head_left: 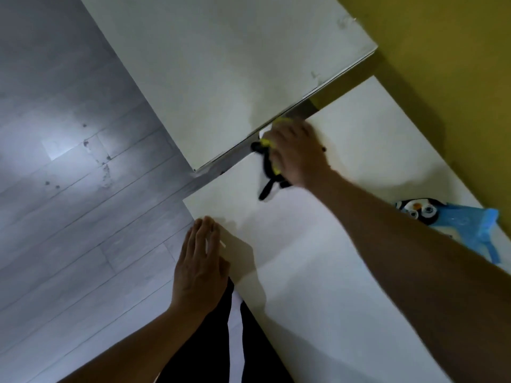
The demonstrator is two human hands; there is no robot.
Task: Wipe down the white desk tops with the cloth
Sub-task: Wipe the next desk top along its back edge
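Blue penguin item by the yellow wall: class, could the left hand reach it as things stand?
Probably not easily. The left hand rests at the near desk's front edge, and the right forearm crosses between it and the penguin item.

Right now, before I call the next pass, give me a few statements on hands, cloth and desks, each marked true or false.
1. The right hand presses the cloth on the near desk. True.
2. The left hand holds a second cloth. False: it lies flat on the near desk's edge, holding nothing.
3. The two desks touch. False: a gap separates the near desk from the far desk.
4. A blue penguin-print item lies by the yellow wall. True.
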